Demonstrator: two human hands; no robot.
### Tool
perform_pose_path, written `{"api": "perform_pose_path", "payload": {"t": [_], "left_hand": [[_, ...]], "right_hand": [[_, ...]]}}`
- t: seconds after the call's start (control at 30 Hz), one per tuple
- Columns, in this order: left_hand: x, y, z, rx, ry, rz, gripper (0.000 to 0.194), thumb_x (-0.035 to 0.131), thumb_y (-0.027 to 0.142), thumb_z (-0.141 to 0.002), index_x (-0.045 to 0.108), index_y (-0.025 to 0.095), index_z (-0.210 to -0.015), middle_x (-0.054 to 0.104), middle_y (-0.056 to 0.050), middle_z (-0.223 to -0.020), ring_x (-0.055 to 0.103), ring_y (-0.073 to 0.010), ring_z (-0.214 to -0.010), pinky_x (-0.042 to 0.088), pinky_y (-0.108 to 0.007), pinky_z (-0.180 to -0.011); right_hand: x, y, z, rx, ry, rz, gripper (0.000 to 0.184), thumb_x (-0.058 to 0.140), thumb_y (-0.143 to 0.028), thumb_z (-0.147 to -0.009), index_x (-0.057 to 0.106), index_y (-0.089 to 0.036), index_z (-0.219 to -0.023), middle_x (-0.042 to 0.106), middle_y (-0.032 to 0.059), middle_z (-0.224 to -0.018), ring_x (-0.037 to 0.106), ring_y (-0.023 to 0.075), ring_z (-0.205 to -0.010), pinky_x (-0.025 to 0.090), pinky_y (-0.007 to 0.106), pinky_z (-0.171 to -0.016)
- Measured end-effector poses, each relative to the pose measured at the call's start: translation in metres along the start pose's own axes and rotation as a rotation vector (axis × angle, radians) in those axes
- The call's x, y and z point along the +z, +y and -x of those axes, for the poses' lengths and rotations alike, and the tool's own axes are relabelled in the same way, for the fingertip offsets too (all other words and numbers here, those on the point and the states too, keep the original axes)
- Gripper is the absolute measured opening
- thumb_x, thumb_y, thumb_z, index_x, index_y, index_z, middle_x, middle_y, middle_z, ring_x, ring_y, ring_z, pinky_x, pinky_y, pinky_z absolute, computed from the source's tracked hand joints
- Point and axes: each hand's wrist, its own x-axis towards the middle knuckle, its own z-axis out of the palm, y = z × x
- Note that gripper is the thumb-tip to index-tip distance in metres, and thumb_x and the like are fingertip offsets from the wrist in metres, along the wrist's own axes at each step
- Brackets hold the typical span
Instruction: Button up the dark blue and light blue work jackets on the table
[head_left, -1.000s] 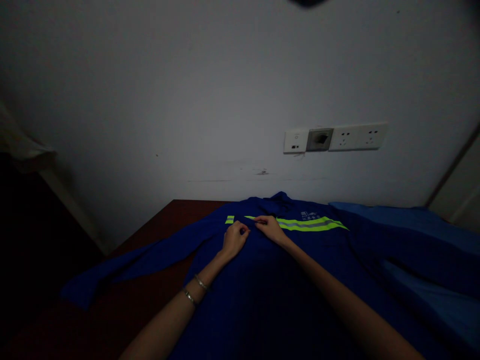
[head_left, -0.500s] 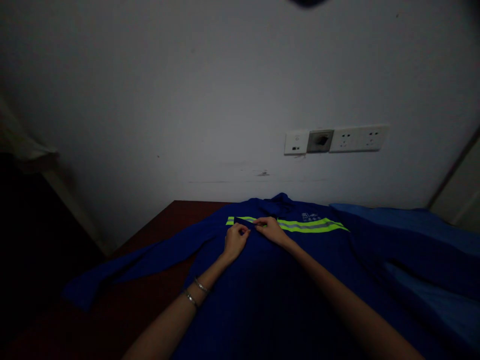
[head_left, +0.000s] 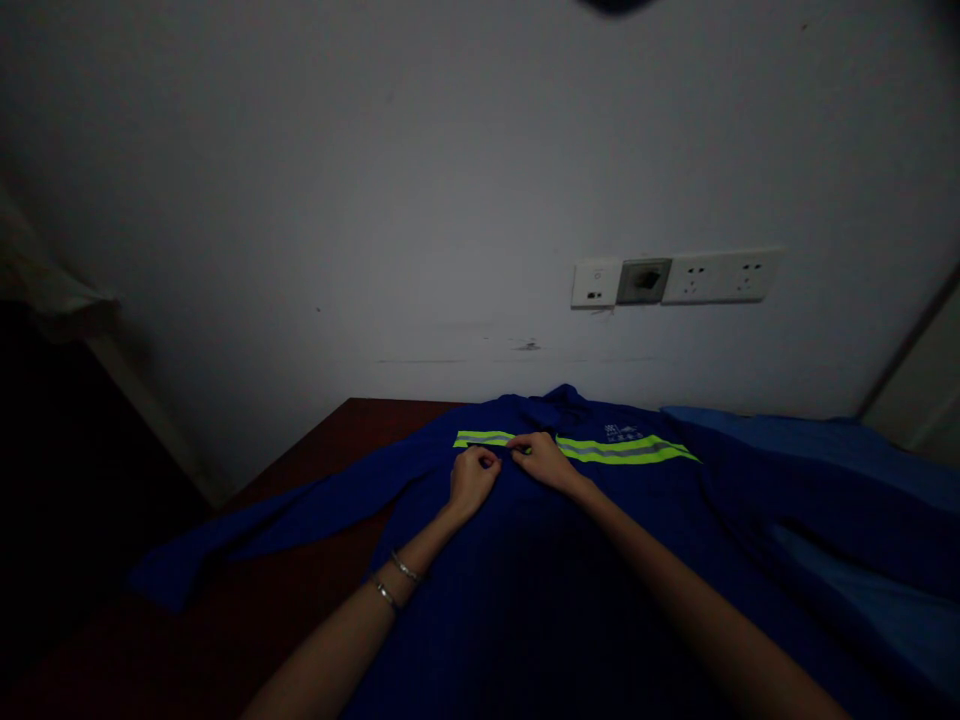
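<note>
A dark blue work jacket [head_left: 585, 560] lies spread face up, with a yellow-green and grey reflective stripe [head_left: 626, 452] across its chest and white print at the right. My left hand [head_left: 472, 478] rests at the left chest just below the stripe, its thumb and fingers pinched on the cloth of what looks like a pocket flap. Close beside it, my right hand [head_left: 541, 460] pinches the same strip of cloth and covers part of the stripe. The fingertips hide exactly what lies between them. Two silver bracelets [head_left: 395, 580] circle my left wrist.
Under the jacket is a dark red-brown wooden surface [head_left: 337, 440], with lighter blue cloth [head_left: 772, 435] at the right. A pale wall [head_left: 450, 200] rises behind, carrying a row of sockets and switches [head_left: 675, 278]. The room is dim, and the left side is nearly black.
The dark flap that stood up over the left part of the stripe has come down, so more of the stripe shows. Both hands stay almost in place, still pinching.
</note>
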Motion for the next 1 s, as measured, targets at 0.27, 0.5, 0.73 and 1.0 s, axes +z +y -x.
{"api": "perform_pose_path", "payload": {"t": [0.27, 0.5, 0.73, 1.0], "left_hand": [[-0.002, 0.004, 0.002, 0.031, 0.046, -0.032, 0.012, 0.056, 0.025, -0.072, 0.065, 0.016, -0.069, 0.062, -0.001, -0.074, 0.053, -0.0107, -0.068, 0.036, -0.02, -0.06], [0.001, 0.001, 0.002, 0.008, 0.066, 0.004, 0.011, 0.057, 0.023, -0.07, 0.064, 0.016, -0.067, 0.062, 0.0, -0.07, 0.053, -0.0097, -0.065, 0.036, -0.02, -0.06], [0.002, -0.002, 0.003, 0.068, 0.078, -0.003, 0.014, 0.054, 0.024, -0.073, 0.064, 0.016, -0.067, 0.061, 0.0, -0.068, 0.052, -0.0095, -0.063, 0.035, -0.02, -0.059], [-0.001, 0.002, 0.007, 0.08, 0.045, -0.011, 0.014, 0.053, 0.023, -0.074, 0.064, 0.016, -0.07, 0.06, 0.0, -0.065, 0.052, -0.0098, -0.061, 0.034, -0.019, -0.056]], "right_hand": [[-0.001, 0.0, -0.001, -0.007, -0.022, 0.026, 0.031, 0.048, -0.017, -0.068, 0.071, -0.019, -0.09, 0.069, 0.0048, -0.085, 0.061, 0.0193, -0.078, 0.043, 0.026, -0.071], [-0.005, 0.001, -0.002, 0.007, -0.111, -0.066, 0.029, 0.051, -0.021, -0.068, 0.07, -0.013, -0.088, 0.069, 0.0054, -0.077, 0.06, 0.0172, -0.07, 0.042, 0.024, -0.065], [-0.006, 0.006, -0.006, 0.171, -0.174, -0.379, 0.03, 0.045, -0.028, -0.072, 0.069, -0.011, -0.07, 0.063, 0.0027, -0.062, 0.054, 0.013, -0.058, 0.039, 0.023, -0.056], [0.004, 0.021, -0.007, 0.132, -0.192, -0.465, 0.022, 0.06, -0.028, -0.062, 0.068, -0.012, -0.074, 0.064, 0.0024, -0.065, 0.053, 0.0125, -0.058, 0.04, 0.024, -0.057]]}}
